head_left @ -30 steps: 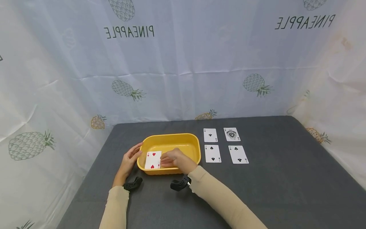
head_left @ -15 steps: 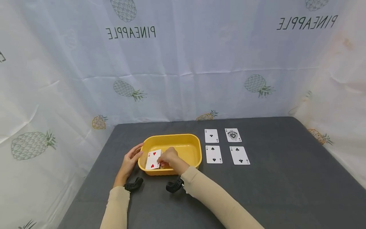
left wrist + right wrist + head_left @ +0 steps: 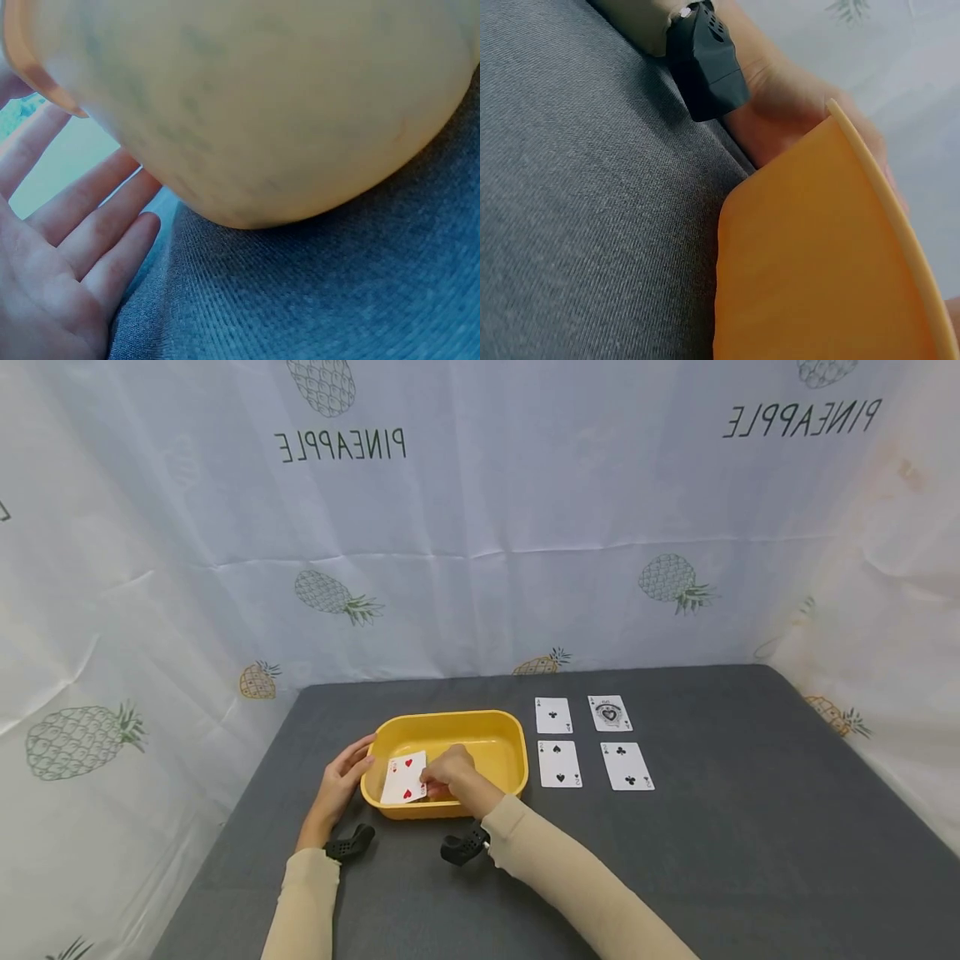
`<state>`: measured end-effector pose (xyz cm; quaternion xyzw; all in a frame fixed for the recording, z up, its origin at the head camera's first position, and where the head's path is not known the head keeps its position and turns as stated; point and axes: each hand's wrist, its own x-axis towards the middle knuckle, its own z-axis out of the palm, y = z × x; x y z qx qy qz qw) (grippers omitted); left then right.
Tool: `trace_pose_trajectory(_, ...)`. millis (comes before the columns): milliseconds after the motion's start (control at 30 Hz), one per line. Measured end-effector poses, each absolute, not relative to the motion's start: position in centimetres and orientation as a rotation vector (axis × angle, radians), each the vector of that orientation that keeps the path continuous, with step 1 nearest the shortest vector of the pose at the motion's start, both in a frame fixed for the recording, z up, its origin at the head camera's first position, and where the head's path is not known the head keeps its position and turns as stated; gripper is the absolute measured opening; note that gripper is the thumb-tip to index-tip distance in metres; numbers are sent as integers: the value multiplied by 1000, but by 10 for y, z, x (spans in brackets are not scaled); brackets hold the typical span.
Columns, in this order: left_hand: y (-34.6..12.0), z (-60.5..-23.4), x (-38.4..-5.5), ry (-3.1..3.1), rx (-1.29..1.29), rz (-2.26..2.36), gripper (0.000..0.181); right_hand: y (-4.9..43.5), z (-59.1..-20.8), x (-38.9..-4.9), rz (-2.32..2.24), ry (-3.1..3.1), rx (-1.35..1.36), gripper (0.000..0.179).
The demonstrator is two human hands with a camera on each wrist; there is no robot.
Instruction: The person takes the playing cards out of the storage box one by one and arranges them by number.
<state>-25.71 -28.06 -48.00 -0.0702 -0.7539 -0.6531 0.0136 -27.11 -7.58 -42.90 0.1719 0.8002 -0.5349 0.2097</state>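
Observation:
A yellow plastic tray stands on the dark table. My left hand rests against its left end, and in the left wrist view the straight fingers touch the outside of the tray wall. My right hand reaches inside over the front rim and pinches the right edge of a two of hearts playing card, which is slightly tilted. In the right wrist view, the tray's wall hides the right fingertips and the card.
Right of the tray, several playing cards lie face up in two rows: an ace of clubs, an ornate ace, a two of spades and a two of clubs. A pineapple-print curtain hangs behind the table.
My right hand has moved left in the tray and taken hold of the two of hearts, whose angle has changed. The card has then shifted slightly right. The left hand stays put.

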Motion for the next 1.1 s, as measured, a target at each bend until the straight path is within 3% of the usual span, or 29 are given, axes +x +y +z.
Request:
trace_pose_trajectory(367, -280, -478, -258, -2377, -201, -2023, 51, -68, -422, -264, -1619, 2178, 431, 13)
trace_pose_trajectory(1100, -279, -481, -259, -2342, -228, -2031, 50, -31, -410, -251, -1813, 2066, 216, 18)
